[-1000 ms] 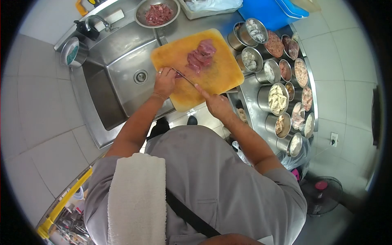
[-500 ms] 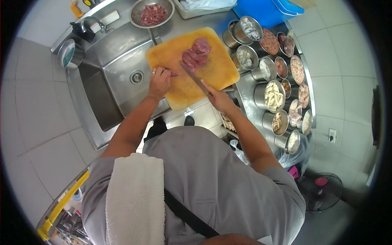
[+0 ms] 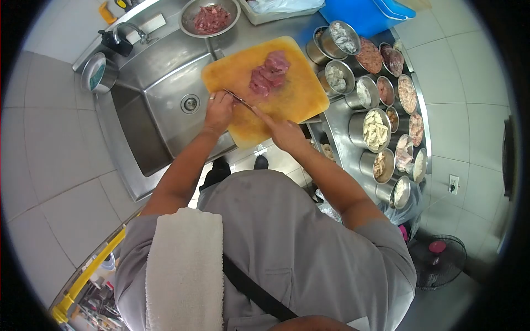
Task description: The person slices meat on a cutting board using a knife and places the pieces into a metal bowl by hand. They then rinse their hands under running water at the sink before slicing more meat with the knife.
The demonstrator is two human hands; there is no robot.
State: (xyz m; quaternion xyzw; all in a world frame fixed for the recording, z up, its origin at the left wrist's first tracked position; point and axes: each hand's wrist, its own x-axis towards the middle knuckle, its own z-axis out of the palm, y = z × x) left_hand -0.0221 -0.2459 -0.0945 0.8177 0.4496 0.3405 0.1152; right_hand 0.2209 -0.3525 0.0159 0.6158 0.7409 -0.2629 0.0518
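Note:
My right hand is closed around the handle of a knife, whose blade points up and left, its tip beside the fingers of my left hand. At the left edge of the yellow cutting board, my left hand has its fingers bent together and pressed down on a small piece of meat, mostly hidden under them. Larger pieces of raw meat lie on the upper middle of the board.
A steel sink with a faucet is at the left. Behind the board stands a bowl of cut meat. Several steel containers of food, one with pale strips, line the right counter near a blue bin.
Half a second ago the knife lay away from my left hand, its tip near the large meat. My right hand has since moved left, bringing the blade beside my left fingers.

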